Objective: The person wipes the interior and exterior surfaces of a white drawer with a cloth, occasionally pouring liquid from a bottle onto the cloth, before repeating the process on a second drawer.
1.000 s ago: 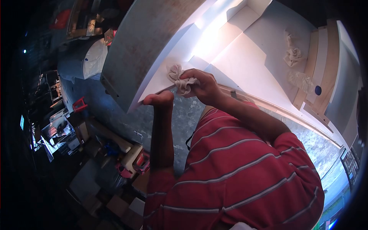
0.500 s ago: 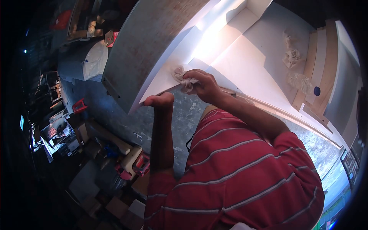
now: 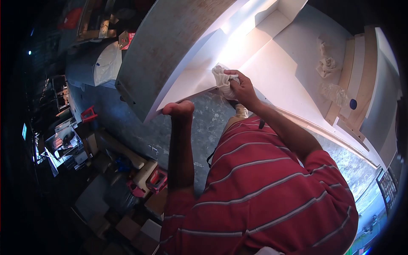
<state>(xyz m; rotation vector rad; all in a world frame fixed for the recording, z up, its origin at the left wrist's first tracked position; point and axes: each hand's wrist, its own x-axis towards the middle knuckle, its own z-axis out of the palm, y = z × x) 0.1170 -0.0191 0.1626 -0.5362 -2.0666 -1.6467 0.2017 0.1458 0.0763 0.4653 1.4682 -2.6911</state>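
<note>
My right hand (image 3: 243,88) is closed on a crumpled white cloth (image 3: 225,80), held at the front edge of a large white cabinet (image 3: 272,63). My left hand (image 3: 178,109) rests at the lower edge of the cabinet's side panel (image 3: 170,46), near its corner, with its palm against the edge; its fingers are mostly hidden. Inside the cabinet at the right lie another crumpled cloth (image 3: 326,67) and a clear plastic bottle (image 3: 333,93) with a blue cap.
Wooden strips (image 3: 360,80) line the cabinet's right part. A red stool (image 3: 88,114) stands on the grey floor (image 3: 140,102) at the left. Stacked boards, boxes and a pink-red stool (image 3: 157,179) lie at the lower left. A plastic-wrapped object (image 3: 106,63) is behind the side panel.
My right hand has moved to the right with the cloth, along the cabinet's edge. My left hand stays at the panel's edge. The view has shifted slightly.
</note>
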